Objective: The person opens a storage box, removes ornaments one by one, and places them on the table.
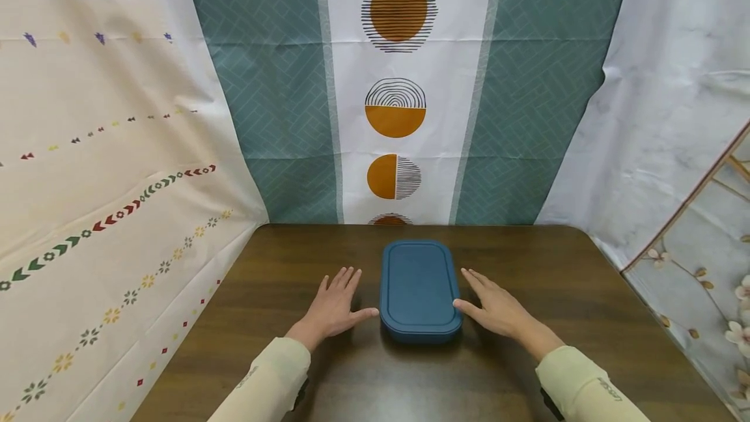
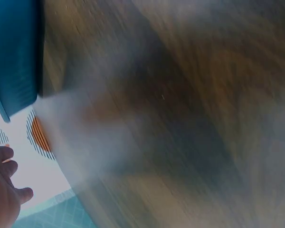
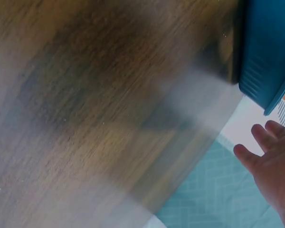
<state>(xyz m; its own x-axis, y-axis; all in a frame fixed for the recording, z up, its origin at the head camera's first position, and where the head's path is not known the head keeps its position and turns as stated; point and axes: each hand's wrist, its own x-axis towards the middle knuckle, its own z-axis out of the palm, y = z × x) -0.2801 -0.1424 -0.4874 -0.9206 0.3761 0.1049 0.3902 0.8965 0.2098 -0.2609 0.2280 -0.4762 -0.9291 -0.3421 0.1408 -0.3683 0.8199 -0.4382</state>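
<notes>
Cloth hangings (image 1: 287,96). Hung behind the table and along both sides; bore discs, stripes and small motifs. Stood apart from the handling, with little apparent risk.

Table (image 1: 527,253). Brown, wood-grained, glossy toward the near part. Looked smooth enough to allow skidding under an uneven push; could not judge true grip by sight.

Sleeves (image 1: 269,370). Pale, with dark lettering; reached in from the near edge, one per side. Showed something dark under each cuff, too hidden to identify; might have knocked the tabletop on a low reach.

Box (image 1: 428,337). Blue, oblong, round-cornered; stood flat on the table, between both hands, long sides running away from the person. Risked turning askew, if pressed from one side ahead of the other; risked slipping, if lifted by a shallow hold near the closest corners. Could not see inside, so could not rule out a shifting load.

Lid (image 1: 418,285). Covered the top, with an inset outline. Risked coming loose, if pulled up by the rim instead of the walls.

Left hand (image 1: 335,311). Extended beside the box, fingers straight and spread, gripping nothing.

Right hand (image 1: 498,310). Likewise extended opposite, gripping nothing.

Thumbs (image 1: 366,313). Pointed inward; could not tell touching from merely near. Risked nudging the box sideways through early, one-sided contact.
</notes>
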